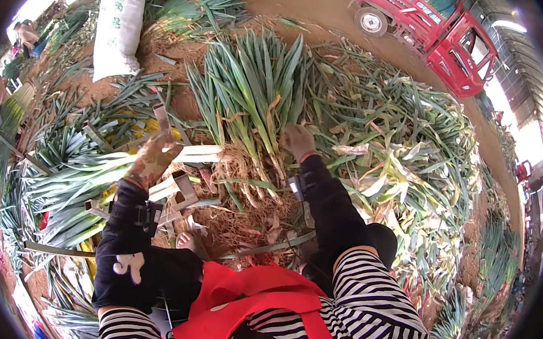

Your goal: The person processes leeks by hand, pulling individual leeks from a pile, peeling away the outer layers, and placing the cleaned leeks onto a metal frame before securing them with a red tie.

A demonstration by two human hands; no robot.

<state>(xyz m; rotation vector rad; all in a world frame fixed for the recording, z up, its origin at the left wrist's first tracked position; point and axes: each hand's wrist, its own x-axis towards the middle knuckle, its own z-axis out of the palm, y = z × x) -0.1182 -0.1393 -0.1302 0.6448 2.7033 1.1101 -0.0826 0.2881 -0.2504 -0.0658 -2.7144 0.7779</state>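
My left hand (156, 156) is at the left, closed around the pale stems of leeks (200, 154) lying across a metal rack (185, 192). Their green leaves fan out to the left and their roots point to the middle. Ahead of me a loose bunch of leeks (251, 92) lies on the ground, leaves away from me and stringy roots (260, 197) toward me. By the right edge of that bunch is my right hand (298, 142), its fingers curled. What it holds, if anything, is hidden.
A wide heap of stripped leaves (404, 160) covers the right side. More leeks (68, 193) lie at the left, around the rack. Farther off are a full white sack (119, 30), another leek pile (201, 4) and a red truck (426, 29) on the dirt lane.
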